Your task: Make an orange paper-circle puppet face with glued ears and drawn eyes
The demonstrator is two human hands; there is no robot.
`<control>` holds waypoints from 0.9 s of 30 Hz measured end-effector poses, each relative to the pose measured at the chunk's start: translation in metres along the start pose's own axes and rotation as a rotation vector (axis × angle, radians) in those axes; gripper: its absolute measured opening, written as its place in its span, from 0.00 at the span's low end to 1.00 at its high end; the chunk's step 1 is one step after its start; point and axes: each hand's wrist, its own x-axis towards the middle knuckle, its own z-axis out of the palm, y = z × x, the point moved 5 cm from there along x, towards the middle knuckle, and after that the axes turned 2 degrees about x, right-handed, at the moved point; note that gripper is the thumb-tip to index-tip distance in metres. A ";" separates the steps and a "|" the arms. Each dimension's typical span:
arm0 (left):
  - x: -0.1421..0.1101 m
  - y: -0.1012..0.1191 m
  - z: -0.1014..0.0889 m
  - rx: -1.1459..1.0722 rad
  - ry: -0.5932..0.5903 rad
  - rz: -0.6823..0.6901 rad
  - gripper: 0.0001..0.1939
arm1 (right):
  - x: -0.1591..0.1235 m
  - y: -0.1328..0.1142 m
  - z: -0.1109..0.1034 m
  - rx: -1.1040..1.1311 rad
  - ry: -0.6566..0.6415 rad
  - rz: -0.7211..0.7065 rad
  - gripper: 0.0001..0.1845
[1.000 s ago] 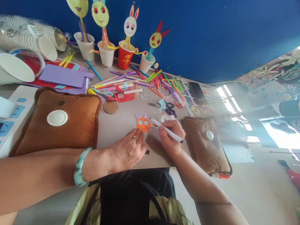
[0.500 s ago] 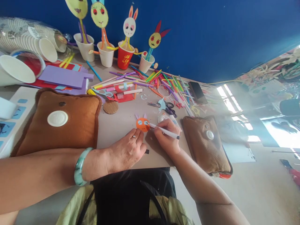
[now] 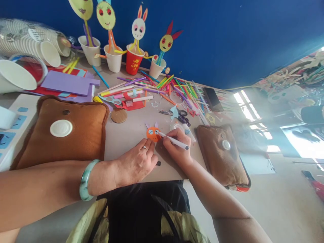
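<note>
**Blue wall (image 3: 202, 40) and craft table (image 3: 113, 148), with contents**

Cushion, brown, larger (image 3: 83, 128): at the table's left, white disc on top.
Cushion, brown, smaller (image 3: 215, 158): at the right edge, similar disc.
Coloured sticks (image 3: 165, 81), one heap: spread across the back of the table.
Paper cups (image 3: 32, 42), stacked, in clear wrap: back left.
Paper figures (image 3: 138, 28), four: standing in cups along the wall, one cup red, the others white.
Left hand (image 3: 135, 162): fingertips resting on the lower edge of the orange face; whether thumb and fingers close on anything cannot be told.
Right hand (image 3: 178, 146): thumb and fingers pinched together around the white pen.
Purple card (image 3: 67, 82): on other sheets, behind the larger cushion.
Scissors (image 3: 183, 118): behind the right hand.
Orange face (image 3: 152, 137), paper, two lilac ears, blue eyes: flat on the table, between the hands.
White pen (image 3: 178, 142): slanted, tip at the right-hand eye; contact unclear.
Black stub (image 3: 158, 163): protruding from beneath the left hand, remainder hidden.
</note>
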 end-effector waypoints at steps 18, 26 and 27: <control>-0.001 0.000 0.002 -0.029 -0.020 -0.005 0.15 | 0.000 0.000 -0.001 -0.015 0.019 0.028 0.06; -0.002 0.000 0.003 -0.018 0.004 -0.021 0.15 | 0.000 -0.001 -0.003 -0.026 0.037 0.027 0.07; -0.002 0.000 0.003 -0.018 0.003 -0.021 0.15 | 0.000 -0.001 -0.003 -0.027 0.040 0.023 0.07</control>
